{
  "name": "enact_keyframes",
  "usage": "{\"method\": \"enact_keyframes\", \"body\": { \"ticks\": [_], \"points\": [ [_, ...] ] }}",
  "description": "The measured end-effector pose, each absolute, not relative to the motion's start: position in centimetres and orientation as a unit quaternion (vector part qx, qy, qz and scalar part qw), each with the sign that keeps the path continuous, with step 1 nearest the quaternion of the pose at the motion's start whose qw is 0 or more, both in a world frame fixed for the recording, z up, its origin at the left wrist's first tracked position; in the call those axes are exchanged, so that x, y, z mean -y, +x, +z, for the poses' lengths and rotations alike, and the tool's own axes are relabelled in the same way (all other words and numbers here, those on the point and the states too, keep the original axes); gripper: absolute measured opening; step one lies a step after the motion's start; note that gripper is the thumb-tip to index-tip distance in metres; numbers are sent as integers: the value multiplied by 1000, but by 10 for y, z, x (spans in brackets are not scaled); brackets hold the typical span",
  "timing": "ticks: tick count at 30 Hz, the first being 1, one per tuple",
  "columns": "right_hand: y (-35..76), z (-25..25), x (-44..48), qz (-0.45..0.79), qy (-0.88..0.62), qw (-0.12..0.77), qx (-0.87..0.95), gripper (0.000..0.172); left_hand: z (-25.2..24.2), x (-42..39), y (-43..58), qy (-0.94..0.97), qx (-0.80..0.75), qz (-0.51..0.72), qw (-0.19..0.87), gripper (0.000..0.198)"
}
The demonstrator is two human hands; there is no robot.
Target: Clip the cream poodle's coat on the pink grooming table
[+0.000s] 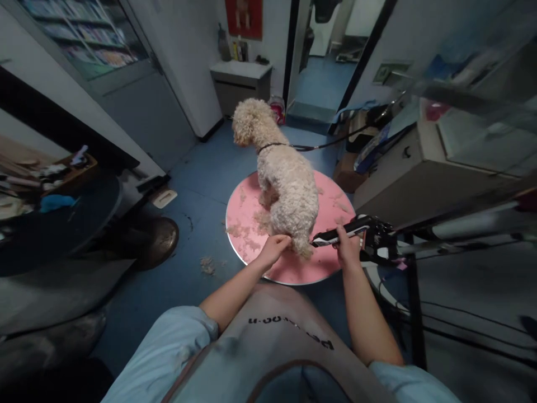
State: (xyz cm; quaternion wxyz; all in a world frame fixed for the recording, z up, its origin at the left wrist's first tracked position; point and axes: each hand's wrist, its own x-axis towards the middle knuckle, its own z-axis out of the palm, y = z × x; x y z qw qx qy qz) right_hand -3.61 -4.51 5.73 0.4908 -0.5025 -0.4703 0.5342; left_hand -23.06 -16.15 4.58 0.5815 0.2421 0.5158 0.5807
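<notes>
A curly cream-coloured dog (pixel 289 173) is on a round pink grooming table (pixel 247 196), its rear toward me and its head turned to the left. My left hand (pixel 274 249) is closed at the inner side of the dog's hind leg (pixel 302 243), its fingertips partly hidden against the fur. In my right hand (pixel 348 249) is a black-and-silver hair clipper (pixel 342 230), its blade end pointing left, close beside that same leg. Tufts of cut fur (pixel 243 238) lie scattered over the tabletop. A dark collar loop (pixel 272 145) circles the dog's neck.
A dark leash (pixel 331 144) runs from the dog's neck to the right. At right stands a grey cabinet (pixel 390 173). On the left are a dark round table (pixel 96 212) with tools and a round metal base (pixel 161 240). Fur (pixel 207 265) lies on the blue floor.
</notes>
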Motion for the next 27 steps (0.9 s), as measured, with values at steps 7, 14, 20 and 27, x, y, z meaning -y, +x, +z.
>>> {"method": "enact_keyframes", "body": {
  "ticks": [7, 14, 20, 27],
  "points": [
    [14, 5, 81, 684, -497, 480, 235, 47, 31, 146, -206, 219, -541, 599, 548, 39],
    [1, -55, 124, 614, -627, 391, 278, 41, 36, 153, -199, 120, -461, 583, 658, 55],
    [-20, -83, 121, 566, -690, 261, 368, 37, 48, 162, -199, 144, -468, 577, 653, 52],
    [-37, -80, 94, 456, -716, 180, 497, 49, 46, 170, -206, 216, -515, 573, 600, 44]
  ]
}}
